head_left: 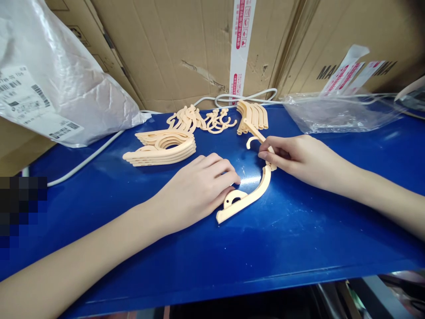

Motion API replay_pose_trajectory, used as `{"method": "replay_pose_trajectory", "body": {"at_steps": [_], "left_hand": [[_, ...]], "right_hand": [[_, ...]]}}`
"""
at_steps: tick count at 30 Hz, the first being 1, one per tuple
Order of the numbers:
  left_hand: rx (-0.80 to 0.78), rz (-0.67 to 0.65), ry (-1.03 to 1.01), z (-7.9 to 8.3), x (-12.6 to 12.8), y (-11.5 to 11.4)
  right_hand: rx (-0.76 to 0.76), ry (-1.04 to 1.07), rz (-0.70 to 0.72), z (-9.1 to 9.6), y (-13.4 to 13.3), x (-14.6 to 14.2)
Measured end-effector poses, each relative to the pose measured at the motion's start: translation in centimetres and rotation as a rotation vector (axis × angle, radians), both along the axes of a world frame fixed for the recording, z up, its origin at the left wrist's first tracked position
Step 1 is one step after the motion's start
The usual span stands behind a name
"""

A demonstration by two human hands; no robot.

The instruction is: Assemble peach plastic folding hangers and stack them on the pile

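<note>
Hanger (264, 180) (cream, spread) — far arm (255, 132) pinched in right hand (297, 155), near arm (245, 201) beside left hand (199, 188), half-curled, grip unclear

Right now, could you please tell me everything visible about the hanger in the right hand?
The cream folding hanger looks plastic: straight upper bar, hook, curved lower arm with holed half-ring. It is spread open over the blue table, pinched near its joint by the right hand; whether the left hand touches it is unclear.
</note>
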State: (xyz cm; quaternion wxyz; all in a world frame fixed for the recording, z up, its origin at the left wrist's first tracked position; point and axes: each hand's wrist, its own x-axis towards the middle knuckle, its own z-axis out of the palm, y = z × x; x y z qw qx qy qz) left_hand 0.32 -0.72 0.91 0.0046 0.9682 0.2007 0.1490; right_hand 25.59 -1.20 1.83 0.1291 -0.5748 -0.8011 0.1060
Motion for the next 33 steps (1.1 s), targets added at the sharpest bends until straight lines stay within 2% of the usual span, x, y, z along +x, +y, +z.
{"method": "replay_pose_trajectory", "body": {"at_steps": [10, 15, 18, 26, 33], "left_hand": [[-0.084, -0.029, 0.001, 0.4, 0.0, -0.3], [-0.059, -0.093, 0.092, 0.9, -0.3, -0.5], [-0.019, -0.077, 0.104, 0.8, -0.4, -0.3], [0.120, 0.157, 0.001, 0.3, -0.4, 0.6], [0.062, 0.365, -0.009, 0.3, -0.3, 0.1]], "right_hand": [[-0.015, 0.000, 0.059, -0.1, -0.1, 0.0], [-0.015, -0.011, 0.219, 0.2, -0.1, 0.2], [-0.012, -0.034, 0.318, 0.4, -0.3, 0.1], [0.005, -0.086, 0.436, 0.6, -0.8, -0.1], [0.047, -0.141, 0.437, 0.4, -0.9, -0.1]]}}
